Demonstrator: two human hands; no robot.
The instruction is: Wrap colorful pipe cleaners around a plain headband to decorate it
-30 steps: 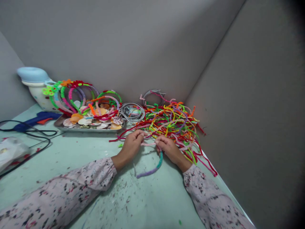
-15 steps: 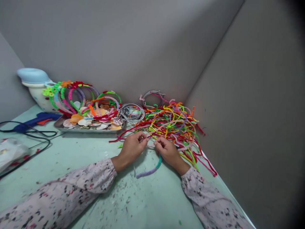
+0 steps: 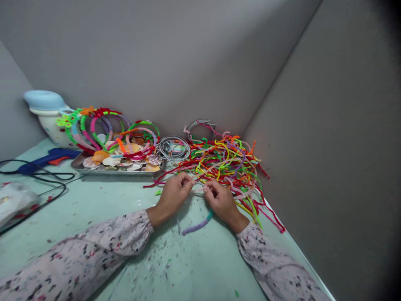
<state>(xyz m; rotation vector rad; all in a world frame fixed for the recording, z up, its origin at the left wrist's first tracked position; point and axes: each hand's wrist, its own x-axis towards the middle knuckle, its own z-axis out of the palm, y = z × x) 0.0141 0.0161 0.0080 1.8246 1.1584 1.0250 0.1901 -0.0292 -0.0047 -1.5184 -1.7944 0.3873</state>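
Both hands meet over the table in front of the pile. My left hand (image 3: pixel 173 194) is closed, its thumb and forefinger pinched at a thin strand; the exact hold is hard to see. Just right of it, my right hand (image 3: pixel 221 202) is closed on a wire headband (image 3: pixel 198 227) wrapped in teal and purple fuzz, whose covered end curves out below the palm toward the left. Between the fingertips shows a short pale pink pipe cleaner (image 3: pixel 198 190). Right behind the hands lies a heap of pipe cleaners (image 3: pixel 222 161) in many colours.
A metal tray (image 3: pixel 119 172) holds seashells and several fuzzy headbands (image 3: pixel 94 121). Coiled grey wire (image 3: pixel 173 148) lies beside it. Farther left are a blue glue gun (image 3: pixel 46 160) with a black cord, a lidded white container (image 3: pixel 54 127) and a plastic bag (image 3: pixel 15 202). Walls stand behind and right.
The wrapped headband's end has shifted slightly to the right, and less of its teal part shows below my right hand. Both hands stay almost in place.
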